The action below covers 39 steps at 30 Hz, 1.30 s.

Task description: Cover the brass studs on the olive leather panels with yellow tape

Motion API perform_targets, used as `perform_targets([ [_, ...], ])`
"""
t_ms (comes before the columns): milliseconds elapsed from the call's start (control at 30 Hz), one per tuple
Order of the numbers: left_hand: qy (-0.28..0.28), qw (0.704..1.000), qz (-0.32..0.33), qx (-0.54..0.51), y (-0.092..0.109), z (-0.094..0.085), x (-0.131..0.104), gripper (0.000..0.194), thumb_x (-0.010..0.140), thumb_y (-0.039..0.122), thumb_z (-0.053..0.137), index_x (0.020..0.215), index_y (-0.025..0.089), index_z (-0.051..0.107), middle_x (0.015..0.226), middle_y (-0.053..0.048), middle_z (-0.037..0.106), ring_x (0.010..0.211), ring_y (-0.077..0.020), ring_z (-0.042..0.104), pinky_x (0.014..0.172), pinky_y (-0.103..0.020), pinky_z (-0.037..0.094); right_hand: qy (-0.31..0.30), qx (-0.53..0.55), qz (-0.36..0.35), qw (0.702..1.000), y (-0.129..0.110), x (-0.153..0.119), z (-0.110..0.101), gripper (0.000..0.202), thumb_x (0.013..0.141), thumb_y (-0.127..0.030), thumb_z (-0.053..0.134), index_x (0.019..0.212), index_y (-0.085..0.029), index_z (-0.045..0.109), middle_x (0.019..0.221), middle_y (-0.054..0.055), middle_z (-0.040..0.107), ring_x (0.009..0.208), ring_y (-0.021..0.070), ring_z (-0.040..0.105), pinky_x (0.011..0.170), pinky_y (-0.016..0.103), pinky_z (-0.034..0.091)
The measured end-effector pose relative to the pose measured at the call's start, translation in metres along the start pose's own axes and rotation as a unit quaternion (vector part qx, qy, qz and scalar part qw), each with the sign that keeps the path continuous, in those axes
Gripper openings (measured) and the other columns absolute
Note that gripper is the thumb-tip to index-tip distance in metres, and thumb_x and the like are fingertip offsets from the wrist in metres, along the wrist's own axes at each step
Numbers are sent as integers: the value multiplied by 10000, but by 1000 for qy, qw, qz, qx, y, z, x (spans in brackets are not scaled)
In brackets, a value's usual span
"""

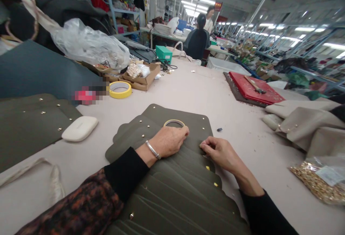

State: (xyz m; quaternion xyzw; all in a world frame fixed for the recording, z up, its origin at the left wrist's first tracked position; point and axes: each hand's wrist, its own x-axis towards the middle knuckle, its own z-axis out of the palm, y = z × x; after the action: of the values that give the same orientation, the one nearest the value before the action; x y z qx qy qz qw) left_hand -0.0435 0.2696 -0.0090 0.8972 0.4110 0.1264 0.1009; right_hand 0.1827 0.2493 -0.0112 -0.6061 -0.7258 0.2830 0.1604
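Note:
Dark green sheets (161,188) with small metal studs lie overlapped on the pale table (205,95). My left hand (168,141) is over the upper sheet, its fingers closed on a thin yellow tape roll (174,123). At the sheet's right edge is my right hand (219,152), thumb and forefinger pinched together; whatever is between them is too small to make out. Small yellow tape pieces (216,184) stick to the right edges of the sheets below it.
A white case (80,128) and a larger yellow tape roll (120,90) are at left, near a cardboard box (145,78). A hammer (253,84) lies on a red pad (269,95). At right sits a bag of gold studs (318,181). A person (196,42) sits beyond.

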Motion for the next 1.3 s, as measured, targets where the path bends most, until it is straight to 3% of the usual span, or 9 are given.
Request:
perform_targets([
  [267, 1, 1000, 6, 5, -1, 3, 1, 110, 913, 200, 402, 1001, 188, 466, 858, -41, 667, 792, -213, 647, 681, -306, 467, 41, -112, -86, 989, -3, 1, 4, 166, 819, -244, 511, 698, -193, 613, 649, 6, 652, 578, 138, 573, 560, 252, 367],
  [367, -3, 1000, 6, 5, 0, 2, 2, 108, 909, 200, 410, 998, 181, 470, 877, -51, 663, 795, -213, 645, 675, -308, 467, 26, -50, -33, 998, 3, 5, 2, 155, 792, -257, 572, 900, -189, 659, 629, -5, 644, 566, 140, 589, 570, 256, 411],
  [433, -3, 1000, 1, 2, 0, 1, 2, 116, 906, 198, 417, 1008, 181, 470, 882, -52, 663, 797, -212, 644, 681, -310, 468, 14, 31, 14, 999, 8, 7, 0, 390, 775, -295, 612, 1144, -169, 592, 588, -25, 616, 513, 139, 580, 524, 253, 427],
  [500, -3, 1000, -2, -3, 0, 1, 1, 124, 904, 198, 421, 1017, 186, 471, 883, -47, 665, 808, -210, 643, 693, -311, 469, 29, 103, 29, 994, 14, 7, -4, 486, 787, -351, 607, 1223, -146, 534, 583, -29, 604, 486, 137, 567, 477, 247, 425],
  [633, 9, 1000, 7, -14, -2, 2, 0, 119, 901, 205, 433, 1012, 191, 474, 882, -36, 661, 830, -202, 636, 715, -304, 467, 89, 53, -87, 991, 15, 3, -13, 221, 825, -340, 561, 895, -160, 668, 706, 27, 662, 593, 137, 584, 562, 254, 453],
  [833, 31, 999, 10, 7, 0, 0, -1, 108, 886, 198, 463, 987, 191, 499, 824, -33, 628, 787, -198, 608, 692, -294, 459, 21, -129, -214, 968, 1, -1, -7, 213, 829, -167, 476, 857, -181, 687, 774, 48, 675, 691, 149, 606, 651, 259, 451],
  [900, 32, 999, 13, 9, 0, -1, -1, 100, 883, 196, 469, 978, 190, 503, 809, -30, 620, 777, -196, 601, 687, -291, 457, 21, -147, -190, 970, -3, 2, -5, 230, 818, -160, 468, 848, -178, 696, 775, 51, 684, 691, 152, 616, 654, 256, 447],
  [1100, 69, 997, 41, -14, 1, -3, -4, 116, 874, 160, 466, 985, 183, 491, 863, -29, 615, 809, -179, 589, 735, -288, 460, 1, -88, 7, 996, -8, 13, -5, 192, 769, -241, 538, 760, -196, 724, 696, 11, 706, 636, 147, 625, 592, 238, 418],
  [1300, 76, 995, 45, -45, 0, -4, -4, 129, 943, 232, 386, 964, 191, 507, 839, -19, 622, 794, -165, 604, 744, -286, 474, -88, -12, 12, 996, -7, 9, -8, 188, 712, -206, 527, 684, -163, 708, 592, -4, 654, 532, 117, 554, 488, 213, 355],
])
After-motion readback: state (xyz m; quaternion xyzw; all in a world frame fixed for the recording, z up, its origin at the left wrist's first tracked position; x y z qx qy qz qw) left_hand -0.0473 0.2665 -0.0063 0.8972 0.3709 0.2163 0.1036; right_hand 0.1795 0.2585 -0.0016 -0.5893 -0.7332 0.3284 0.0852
